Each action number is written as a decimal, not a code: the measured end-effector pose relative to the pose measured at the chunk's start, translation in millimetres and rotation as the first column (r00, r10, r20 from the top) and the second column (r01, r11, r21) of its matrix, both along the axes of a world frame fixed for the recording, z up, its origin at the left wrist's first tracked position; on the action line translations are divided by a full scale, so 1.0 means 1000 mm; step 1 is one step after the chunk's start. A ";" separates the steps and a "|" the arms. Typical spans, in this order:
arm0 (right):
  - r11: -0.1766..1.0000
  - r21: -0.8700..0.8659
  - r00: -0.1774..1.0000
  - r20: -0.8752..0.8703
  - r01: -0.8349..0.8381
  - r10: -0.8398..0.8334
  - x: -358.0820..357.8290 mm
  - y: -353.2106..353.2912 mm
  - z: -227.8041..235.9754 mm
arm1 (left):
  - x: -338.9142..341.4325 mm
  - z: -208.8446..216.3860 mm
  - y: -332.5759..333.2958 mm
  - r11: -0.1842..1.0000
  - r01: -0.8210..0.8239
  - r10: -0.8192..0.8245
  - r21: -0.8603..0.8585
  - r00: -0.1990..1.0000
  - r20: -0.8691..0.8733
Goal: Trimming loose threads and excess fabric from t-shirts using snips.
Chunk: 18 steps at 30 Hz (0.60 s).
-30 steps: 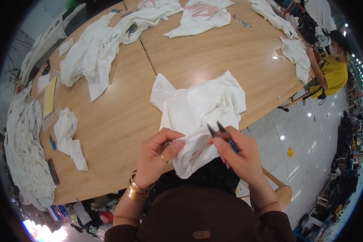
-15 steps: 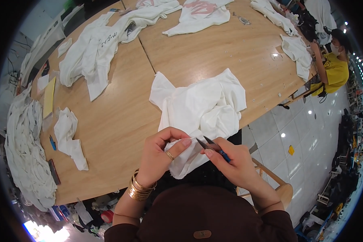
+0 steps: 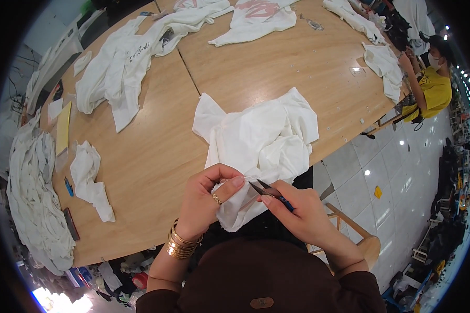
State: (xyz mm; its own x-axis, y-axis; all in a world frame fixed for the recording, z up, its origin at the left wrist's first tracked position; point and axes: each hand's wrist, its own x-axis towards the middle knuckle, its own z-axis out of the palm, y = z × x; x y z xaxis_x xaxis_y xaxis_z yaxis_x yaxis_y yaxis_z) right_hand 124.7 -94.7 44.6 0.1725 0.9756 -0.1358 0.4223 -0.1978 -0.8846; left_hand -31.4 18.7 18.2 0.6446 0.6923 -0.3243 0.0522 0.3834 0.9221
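A white garment lies bunched on the table in front of me, its near end hanging over the edge toward my lap. My left hand pinches the cloth near that end between thumb and fingers. In my right hand is a pair of thread snips with dark blades and a blue handle. The blades stand a little apart, their tips just right of my left fingertips, over the fabric. Whether they touch a thread is too small to tell.
On the wooden table lie a tall pile of white cloth, a small white piece, blue snips, a phone and a yellow strip. Printed white garments lie farther back. A person in yellow sits at right; a wooden chair stands near.
My right hand and the snips have shifted slightly left, bringing the blade tips closer to my left fingertips. The left hand has barely moved on the cloth.
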 end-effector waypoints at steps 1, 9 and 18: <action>0.999 -0.040 1.000 -0.002 -0.005 0.005 0.001 -0.001 0.000 | 0.000 0.000 0.000 1.000 0.001 -0.001 -0.011 1.000 0.005; 0.998 -0.063 1.000 -0.013 0.003 -0.003 0.000 0.000 0.002 | 0.000 -0.001 0.000 1.000 -0.005 0.005 -0.017 1.000 0.015; 0.990 0.134 0.995 0.077 0.052 -0.062 -0.011 0.000 -0.012 | 0.003 -0.003 -0.006 0.996 -0.056 0.060 -0.062 0.997 0.053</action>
